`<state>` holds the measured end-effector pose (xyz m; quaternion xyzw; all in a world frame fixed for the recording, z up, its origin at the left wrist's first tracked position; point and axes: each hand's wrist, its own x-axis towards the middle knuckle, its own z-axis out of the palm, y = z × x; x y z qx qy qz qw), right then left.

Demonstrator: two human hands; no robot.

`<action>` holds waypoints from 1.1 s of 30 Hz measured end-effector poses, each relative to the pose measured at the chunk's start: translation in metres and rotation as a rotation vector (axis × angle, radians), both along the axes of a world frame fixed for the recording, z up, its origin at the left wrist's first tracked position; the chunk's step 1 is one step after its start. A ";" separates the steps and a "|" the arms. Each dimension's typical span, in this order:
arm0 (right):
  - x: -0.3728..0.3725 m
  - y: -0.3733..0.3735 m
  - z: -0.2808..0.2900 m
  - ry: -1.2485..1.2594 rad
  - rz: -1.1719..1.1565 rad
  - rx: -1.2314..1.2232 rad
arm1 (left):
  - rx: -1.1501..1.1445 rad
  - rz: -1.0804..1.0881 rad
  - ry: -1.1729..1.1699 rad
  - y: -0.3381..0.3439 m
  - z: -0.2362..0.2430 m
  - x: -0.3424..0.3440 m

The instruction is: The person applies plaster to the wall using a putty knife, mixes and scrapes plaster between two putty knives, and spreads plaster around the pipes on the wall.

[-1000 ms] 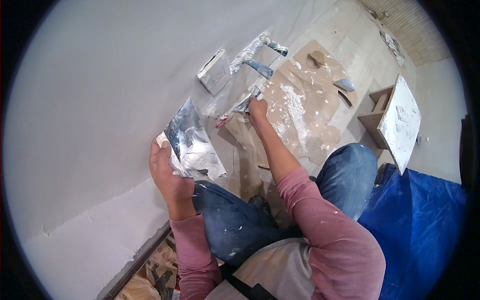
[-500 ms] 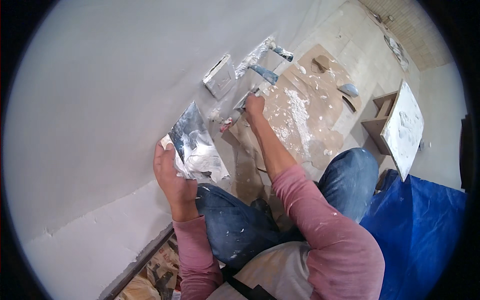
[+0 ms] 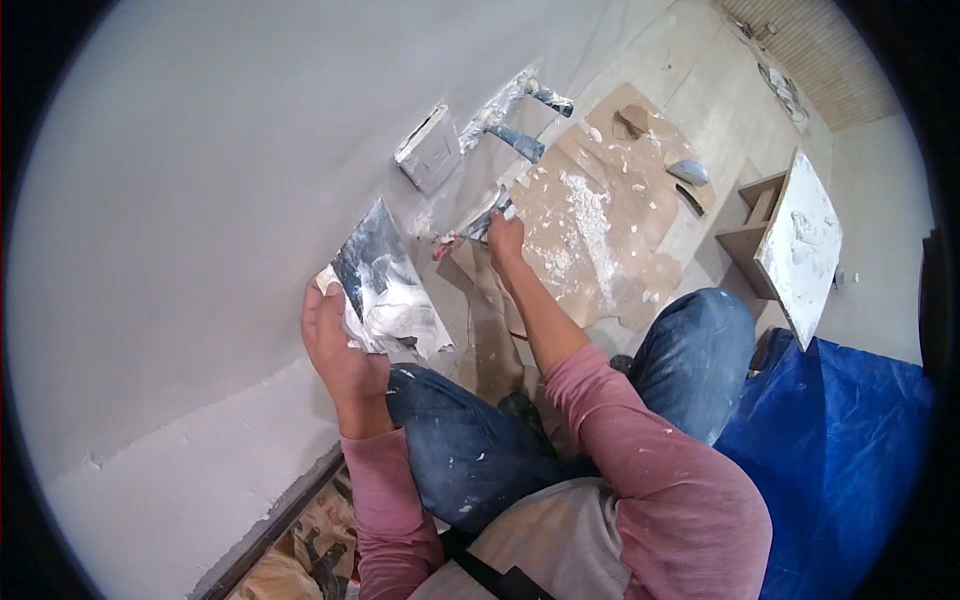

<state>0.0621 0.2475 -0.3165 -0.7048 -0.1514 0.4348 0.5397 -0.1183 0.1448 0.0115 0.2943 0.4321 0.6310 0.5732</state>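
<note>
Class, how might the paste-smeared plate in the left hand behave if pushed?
The plate looks stiff: its edges run straight. The white paste, heaped at its lower end, may slide if tipped and probably makes that end heavier.

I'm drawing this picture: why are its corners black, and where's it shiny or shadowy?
Head view: the fisheye's round picture leaves corners black and bends straight edges; head view: pale sheen on the plate and blue sheet; head view: a shadow on the floor beside the board.

no words or numbers clear enough to read, dark marks (image 3: 325, 562) on crumpled brown wrapping (image 3: 318, 518), too blurry
</note>
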 end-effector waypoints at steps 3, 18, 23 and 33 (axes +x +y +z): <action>0.001 0.028 -0.014 0.092 -0.008 -0.118 | -0.005 0.008 -0.004 0.000 -0.002 -0.004; -0.065 -0.003 0.150 -0.343 -0.080 0.324 | -0.027 0.049 0.074 -0.004 -0.002 -0.011; -0.053 -0.047 0.131 -0.410 0.092 0.490 | -0.019 0.030 0.069 -0.005 -0.003 -0.009; 0.025 -0.054 0.055 0.553 -0.222 0.324 | -0.004 0.009 0.062 -0.001 -0.003 -0.002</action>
